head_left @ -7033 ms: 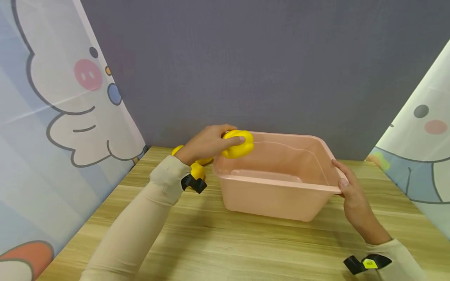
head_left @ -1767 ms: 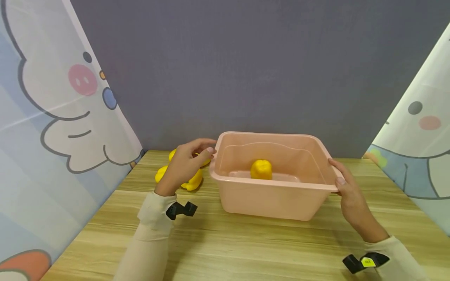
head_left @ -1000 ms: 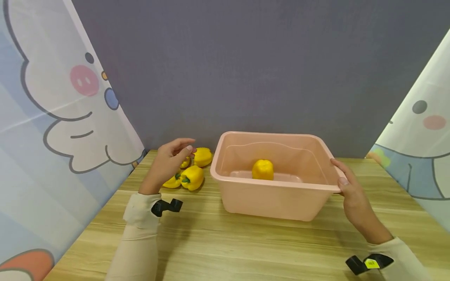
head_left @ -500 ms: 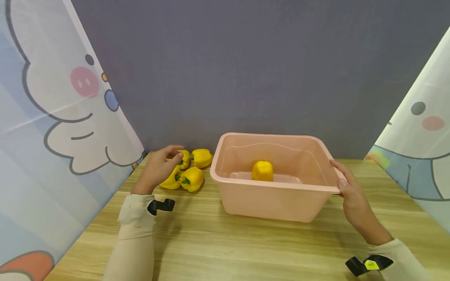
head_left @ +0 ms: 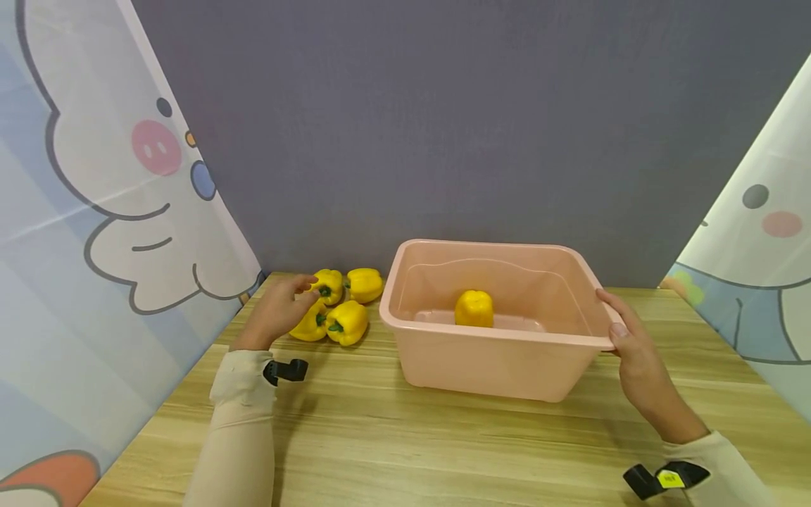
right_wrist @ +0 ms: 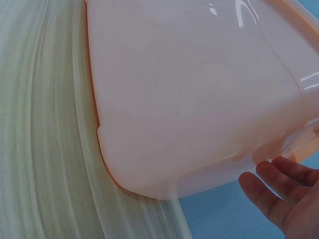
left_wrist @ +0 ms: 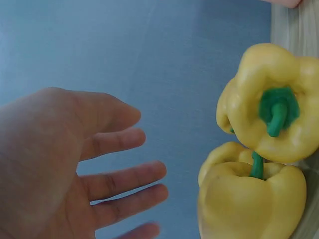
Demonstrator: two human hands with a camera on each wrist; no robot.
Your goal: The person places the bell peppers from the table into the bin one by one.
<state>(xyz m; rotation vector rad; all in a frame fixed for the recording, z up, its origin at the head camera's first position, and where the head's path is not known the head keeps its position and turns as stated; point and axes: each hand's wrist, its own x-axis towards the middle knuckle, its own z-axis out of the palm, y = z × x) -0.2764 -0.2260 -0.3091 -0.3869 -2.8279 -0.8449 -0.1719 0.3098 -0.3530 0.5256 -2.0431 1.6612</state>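
Note:
My left hand [head_left: 274, 315] hovers over the left side of several yellow bell peppers [head_left: 347, 322] grouped on the table. In the left wrist view its fingers [left_wrist: 124, 177] are spread and fairly straight, with a gap between them and the green-stemmed peppers [left_wrist: 249, 204]. Another yellow bell pepper [head_left: 474, 308] sits inside a pink plastic tub [head_left: 494, 362], its lower part hidden by the front rim. With my right hand [head_left: 643, 373] I grip the tub's right rim, thumb on top. Fingers of that hand [right_wrist: 284, 184] show below the rim in the right wrist view.
The wood-grain table [head_left: 405, 451] extends in front of the tub. Behind stands a dark grey wall [head_left: 443, 127]. Cartoon-printed panels flank both sides, the left one [head_left: 114, 246] close to my left arm.
Seven seconds ago my left hand held a yellow bell pepper over the tub; that pepper now lies inside. Since then the left hand has moved left to the grouped peppers. The right hand stays put.

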